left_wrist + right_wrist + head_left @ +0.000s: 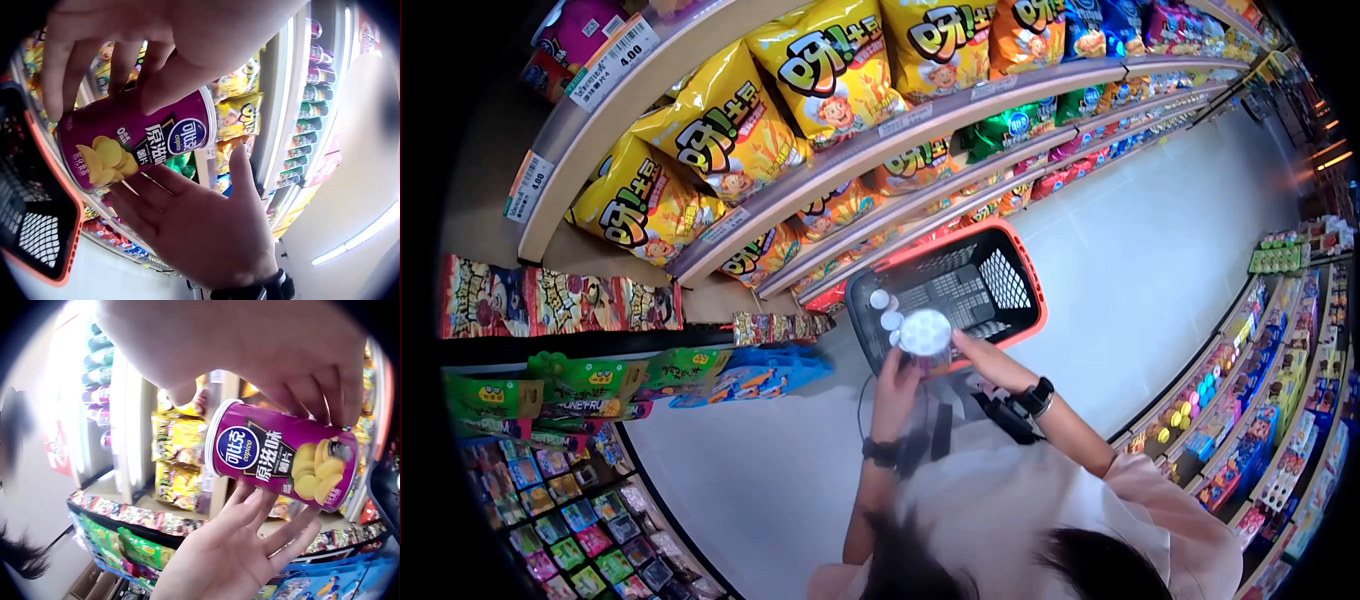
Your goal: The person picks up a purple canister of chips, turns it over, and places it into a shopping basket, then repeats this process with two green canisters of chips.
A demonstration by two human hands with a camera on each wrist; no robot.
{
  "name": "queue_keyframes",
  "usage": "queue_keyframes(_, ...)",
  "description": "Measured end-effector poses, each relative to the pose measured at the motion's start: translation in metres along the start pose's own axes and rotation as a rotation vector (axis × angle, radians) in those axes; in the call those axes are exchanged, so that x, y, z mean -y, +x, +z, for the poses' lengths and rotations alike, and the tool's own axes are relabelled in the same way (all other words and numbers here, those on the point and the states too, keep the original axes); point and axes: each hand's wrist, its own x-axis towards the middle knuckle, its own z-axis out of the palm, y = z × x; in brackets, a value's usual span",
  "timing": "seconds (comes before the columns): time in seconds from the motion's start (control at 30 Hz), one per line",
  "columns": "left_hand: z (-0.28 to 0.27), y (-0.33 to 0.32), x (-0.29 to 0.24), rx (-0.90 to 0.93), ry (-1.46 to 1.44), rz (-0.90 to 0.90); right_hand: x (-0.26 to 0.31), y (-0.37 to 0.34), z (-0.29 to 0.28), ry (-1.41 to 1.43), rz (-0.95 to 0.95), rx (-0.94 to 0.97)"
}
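A purple chip can point(131, 137) with a white lid lies between both hands, tilted in the wrist views. My left hand point(895, 395) grips it, with the thumb point(178, 84) along its side and fingers bent around it. Against the opposite side, the fingers of my right hand point(200, 228) are extended and touch the can, while the thumb stands away from it. From the head view the can's white lid point(925, 332) faces up, over the near edge of a black basket point(1040, 300) with an orange rim. The can hides part of that edge.
Several white-lidded containers point(880, 299) stand at the basket's left end. Shelves of yellow chip bags point(830, 75) curve along the far side. Green and blue snack packs point(585, 385) hang at left. Another stocked shelf point(1265, 400) lines the right, across a pale floor point(1140, 240).
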Motion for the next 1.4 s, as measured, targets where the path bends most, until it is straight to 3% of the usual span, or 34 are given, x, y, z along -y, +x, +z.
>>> queue_keyframes(0.07, -0.006, 0.014, 0.050, -0.014, -0.140, -0.271, -0.013, 0.007, -0.011, -0.034, 0.229, -0.016)
queue_keyframes(0.13, 0.004, 0.034, 0.073, -0.046, -0.334, -0.477, -0.133, 0.050, -0.046, 0.093, 0.143, 0.020)
queue_keyframes(0.2, 0.014, 0.055, 0.099, -0.080, -0.485, -0.641, -0.114, 0.053, -0.056, 0.048, 0.384, 0.060)
queue_keyframes(0.27, 0.021, 0.084, 0.147, -0.118, -0.389, -0.594, -0.198, 0.087, -0.079, 0.176, 0.380, 0.014)
queue_keyframes(0.33, 0.014, 0.130, 0.216, -0.133, -0.213, -0.498, -0.221, 0.125, -0.102, 0.090, 0.319, 0.023)
queue_keyframes(0.4, 0.011, 0.180, 0.275, -0.231, -0.232, -0.467, -0.272, 0.181, -0.132, 0.060, 0.198, 0.018)
queue_keyframes(0.47, -0.002, 0.228, 0.322, -0.274, -0.236, -0.480, -0.280, 0.236, -0.152, -0.100, 0.333, -0.121)
queue_keyframes(0.53, -0.011, 0.274, 0.380, -0.342, -0.302, -0.534, -0.353, 0.303, -0.186, 0.092, 0.127, 0.003)
queue_keyframes(0.57, -0.014, 0.312, 0.411, -0.397, -0.357, -0.534, -0.376, 0.335, -0.197, 0.032, 0.152, -0.059)
queue_keyframes(0.63, -0.034, 0.374, 0.479, -0.341, -0.103, -0.409, -0.402, 0.394, -0.222, -0.243, 0.117, -0.047)
queue_keyframes(0.77, -0.049, 0.457, 0.546, -0.536, -0.282, -0.564, -0.517, 0.497, -0.251, -0.308, 0.133, -0.185)
queue_keyframes(0.83, -0.066, 0.476, 0.582, -0.521, -0.166, -0.527, -0.541, 0.520, -0.249, -0.512, 0.163, -0.239)
queue_keyframes(0.97, -0.085, 0.491, 0.615, -0.602, -0.180, -0.382, -0.569, 0.546, -0.235, -0.406, 0.026, -0.312)
queue_keyframes(1.07, -0.088, 0.496, 0.624, -0.594, -0.088, -0.414, -0.557, 0.543, -0.224, -0.430, 0.072, -0.400)
queue_keyframes(1.4, -0.079, 0.489, 0.624, -0.555, -0.419, -0.397, -0.552, 0.539, -0.225, -0.413, 0.114, -0.441)
